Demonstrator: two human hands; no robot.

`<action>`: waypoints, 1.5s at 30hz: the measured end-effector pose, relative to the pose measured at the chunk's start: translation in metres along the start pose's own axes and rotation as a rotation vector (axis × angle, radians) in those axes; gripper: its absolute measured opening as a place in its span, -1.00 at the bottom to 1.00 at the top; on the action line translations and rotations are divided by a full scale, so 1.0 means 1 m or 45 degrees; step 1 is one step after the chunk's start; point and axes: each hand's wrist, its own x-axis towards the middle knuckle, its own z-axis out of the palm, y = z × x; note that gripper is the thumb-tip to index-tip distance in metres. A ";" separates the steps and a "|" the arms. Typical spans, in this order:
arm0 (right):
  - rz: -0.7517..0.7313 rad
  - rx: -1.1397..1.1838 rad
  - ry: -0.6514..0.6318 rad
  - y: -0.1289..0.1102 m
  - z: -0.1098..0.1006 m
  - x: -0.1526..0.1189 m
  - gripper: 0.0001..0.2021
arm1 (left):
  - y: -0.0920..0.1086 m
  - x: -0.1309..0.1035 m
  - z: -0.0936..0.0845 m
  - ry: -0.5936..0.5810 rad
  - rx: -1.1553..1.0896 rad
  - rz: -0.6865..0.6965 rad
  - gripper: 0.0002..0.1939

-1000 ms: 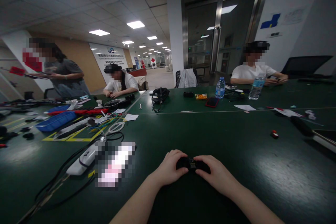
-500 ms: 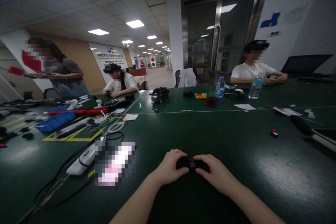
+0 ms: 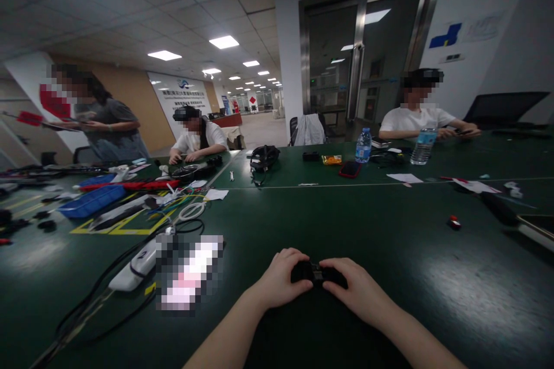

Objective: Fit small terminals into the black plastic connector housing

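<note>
A small black device (image 3: 318, 274) lies between my hands, low over or on the green table; its exact kind is hard to make out. My left hand (image 3: 285, 278) closes on its left end, thumb on the near side and fingers over the far side. In the same way my right hand (image 3: 351, 282) grips the right end. Only the middle of the device, with some lighter detail, shows between my fingertips. To the left of my hands lies a flat thing with a bright, blurred-out screen (image 3: 193, 274).
A white power strip (image 3: 138, 265) with black cables is at left, near a blue tray (image 3: 92, 202). Farther off are a black headset (image 3: 264, 158), a red-edged phone (image 3: 350, 169) and water bottles (image 3: 363, 147). A small red item (image 3: 454, 222) lies right. Three people are across the table.
Both my hands keep their hold on the black device with hardly any movement. The view shifts very slightly. The seated people across the table have moved their hands a little.
</note>
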 end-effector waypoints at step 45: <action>-0.086 -0.042 0.016 -0.011 0.006 0.001 -0.80 | -0.006 0.002 0.003 0.047 0.026 0.080 -0.58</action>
